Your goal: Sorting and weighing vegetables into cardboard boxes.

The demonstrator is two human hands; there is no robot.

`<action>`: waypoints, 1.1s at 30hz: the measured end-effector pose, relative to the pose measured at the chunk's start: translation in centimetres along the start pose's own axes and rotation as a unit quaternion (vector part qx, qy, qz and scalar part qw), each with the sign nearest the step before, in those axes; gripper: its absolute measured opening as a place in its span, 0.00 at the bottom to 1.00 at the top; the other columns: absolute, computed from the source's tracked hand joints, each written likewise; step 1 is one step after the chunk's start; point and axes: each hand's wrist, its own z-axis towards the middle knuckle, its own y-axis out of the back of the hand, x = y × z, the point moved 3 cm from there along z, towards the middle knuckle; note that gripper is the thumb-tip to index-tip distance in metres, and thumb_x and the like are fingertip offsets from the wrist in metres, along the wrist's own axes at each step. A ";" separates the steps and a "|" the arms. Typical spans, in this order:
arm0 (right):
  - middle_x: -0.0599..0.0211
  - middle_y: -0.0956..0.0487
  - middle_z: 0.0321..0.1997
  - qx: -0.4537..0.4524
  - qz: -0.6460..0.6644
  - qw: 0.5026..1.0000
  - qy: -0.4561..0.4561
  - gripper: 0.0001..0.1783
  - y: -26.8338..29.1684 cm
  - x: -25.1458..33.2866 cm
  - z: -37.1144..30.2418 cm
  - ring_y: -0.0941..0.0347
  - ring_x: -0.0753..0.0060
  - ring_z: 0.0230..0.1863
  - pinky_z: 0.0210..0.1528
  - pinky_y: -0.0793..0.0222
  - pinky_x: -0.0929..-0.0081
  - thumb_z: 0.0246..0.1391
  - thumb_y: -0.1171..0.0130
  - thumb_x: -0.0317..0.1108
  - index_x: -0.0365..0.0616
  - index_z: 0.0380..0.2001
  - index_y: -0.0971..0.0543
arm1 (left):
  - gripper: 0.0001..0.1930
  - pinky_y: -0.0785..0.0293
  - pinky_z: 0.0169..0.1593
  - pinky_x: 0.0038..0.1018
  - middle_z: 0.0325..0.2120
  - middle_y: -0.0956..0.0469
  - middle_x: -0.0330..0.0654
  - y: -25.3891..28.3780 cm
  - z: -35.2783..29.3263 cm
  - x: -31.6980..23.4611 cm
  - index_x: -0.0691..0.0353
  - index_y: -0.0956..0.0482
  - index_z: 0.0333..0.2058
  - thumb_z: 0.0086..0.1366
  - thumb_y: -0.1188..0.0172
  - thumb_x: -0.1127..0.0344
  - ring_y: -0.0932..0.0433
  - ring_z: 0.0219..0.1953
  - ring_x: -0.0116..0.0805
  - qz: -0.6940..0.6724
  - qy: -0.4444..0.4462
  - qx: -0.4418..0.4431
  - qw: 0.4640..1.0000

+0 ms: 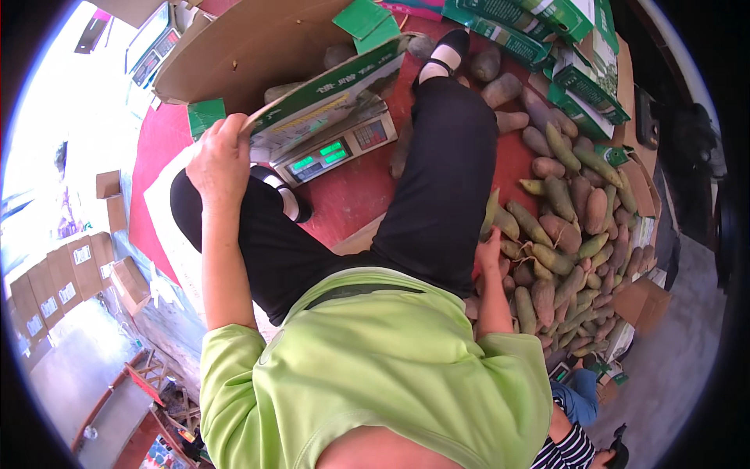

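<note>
My left hand (221, 160) is closed on the upper edge of a green printed cardboard box (336, 86), its fingers bent over the rim. The box stands on a digital scale (336, 156) with lit green displays. Low beside my right thigh, my right hand (488, 254) is closed around the lower end of a green radish (490, 209); the thigh hides part of the grip. Next to that hand lies a large heap of long green and pinkish-brown radishes (558, 227).
Behind the scale stands a large brown carton (258, 47). Green boxes (578, 62) are stacked at the far right. Several radishes lie by my right shoe (445, 55) on the red surface (344, 207). Another scale (152, 51) is at far left. Another person (574, 422) is at lower right.
</note>
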 end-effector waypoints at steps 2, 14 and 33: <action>0.60 0.26 0.44 0.008 -0.009 0.997 0.082 0.35 1.4 7.7 1.9 0.29 0.67 0.45 0.49 0.33 0.71 0.36 0.34 0.20 0.40 0.51 0.36 | 0.03 0.29 0.31 0.36 0.25 0.25 0.36 0.0 -0.1 -0.1 0.49 0.25 0.32 0.58 0.45 0.63 0.23 0.33 0.41 0.006 -0.006 -0.005 1.000; 0.61 0.27 0.47 -0.063 -0.163 0.824 0.539 0.33 4.9 47.7 2.3 0.34 0.54 0.50 0.53 0.38 0.64 0.34 0.34 0.31 0.47 0.50 0.28 | 0.03 0.29 0.27 0.36 0.21 0.28 0.35 0.4 -0.3 0.0 0.51 0.28 0.27 0.56 0.43 0.64 0.23 0.29 0.39 0.013 -0.037 -0.033 0.999; 0.54 0.23 0.40 0.063 -0.054 0.729 0.680 0.17 -7.4 53.5 1.3 0.27 0.53 0.43 0.47 0.32 0.66 0.42 0.40 0.31 0.39 0.39 0.24 | 0.03 0.29 0.30 0.38 0.27 0.24 0.35 -0.2 -0.4 0.6 0.47 0.25 0.33 0.59 0.46 0.60 0.23 0.32 0.42 0.011 -0.022 -0.014 1.000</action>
